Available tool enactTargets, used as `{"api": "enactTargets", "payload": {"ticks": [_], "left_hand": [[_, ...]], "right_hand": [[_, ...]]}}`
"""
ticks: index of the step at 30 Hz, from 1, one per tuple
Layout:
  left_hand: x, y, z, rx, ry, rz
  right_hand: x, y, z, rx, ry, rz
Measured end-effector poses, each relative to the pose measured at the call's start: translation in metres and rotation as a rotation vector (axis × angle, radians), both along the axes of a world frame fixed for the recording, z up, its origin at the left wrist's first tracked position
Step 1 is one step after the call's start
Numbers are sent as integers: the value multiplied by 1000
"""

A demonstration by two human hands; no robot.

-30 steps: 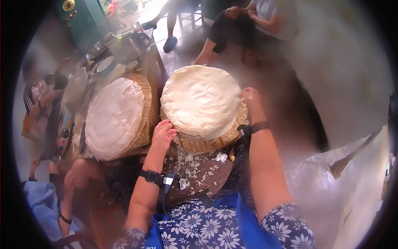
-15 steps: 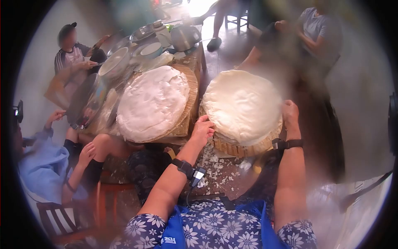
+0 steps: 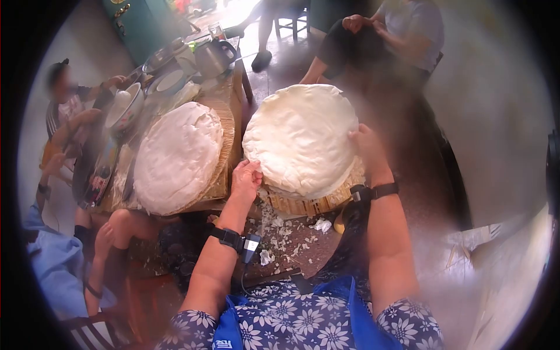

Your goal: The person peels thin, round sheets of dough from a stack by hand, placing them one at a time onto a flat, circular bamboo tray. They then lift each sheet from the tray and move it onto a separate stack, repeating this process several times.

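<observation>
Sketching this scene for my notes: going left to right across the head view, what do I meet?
White bowl → white stack on the table → left hand → held white stack → right hand.

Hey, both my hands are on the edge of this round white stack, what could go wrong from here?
The left hand pinches the rim of the round white stack of thin sheets; a sheet may tear there, and white scraps already litter the floor. The woven bamboo tray under it has no visible support, and the right hand only touches the stack's edge; it might slide off.
</observation>
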State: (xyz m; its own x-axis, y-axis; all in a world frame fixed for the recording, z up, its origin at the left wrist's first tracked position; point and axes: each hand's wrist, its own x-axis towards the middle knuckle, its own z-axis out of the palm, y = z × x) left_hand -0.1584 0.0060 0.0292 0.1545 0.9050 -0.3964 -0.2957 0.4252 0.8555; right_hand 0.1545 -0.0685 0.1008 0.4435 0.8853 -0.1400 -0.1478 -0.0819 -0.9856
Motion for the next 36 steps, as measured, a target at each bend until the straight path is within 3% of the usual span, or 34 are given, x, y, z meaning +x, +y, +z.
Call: {"api": "enactTargets", "payload": {"ticks": [4,5,6,8,9,10,12,14,16,20,26,27,29,36], "left_hand": [[14,11,40,109,-205,-140],[15,25,35,269,-168,-195],[22,25,50,514,-51,-247],[38,29,87,581,0,-232],[51,16,124,425,-160,-232],[57,23,131,371,-282,-230],[67,11,156,432,-364,-244],[64,8,160,485,-341,-248],[54,6,161,516,-279,-220],[13,-3,155,505,-132,-87],[-94,-22,144,477,-124,176],[-115,-22,141,484,-124,204],[-160,-20,131,489,-120,254],[-261,-11,125,466,-34,478]], "right_hand": [[4,-5,1,155,202,-63],[10,-2,-2,166,337,-69],[8,-4,2,172,300,-91],[5,-11,9,215,205,-82],[4,-17,13,256,149,-54],[14,-14,4,290,207,-41],[32,-8,-11,356,325,-13],[56,15,-34,370,645,-29],[49,10,-23,414,596,-15],[23,12,-7,473,496,118],[-77,19,38,404,298,332],[-94,20,46,416,114,374],[-129,36,51,350,9,402],[-233,93,52,308,417,586]]}}
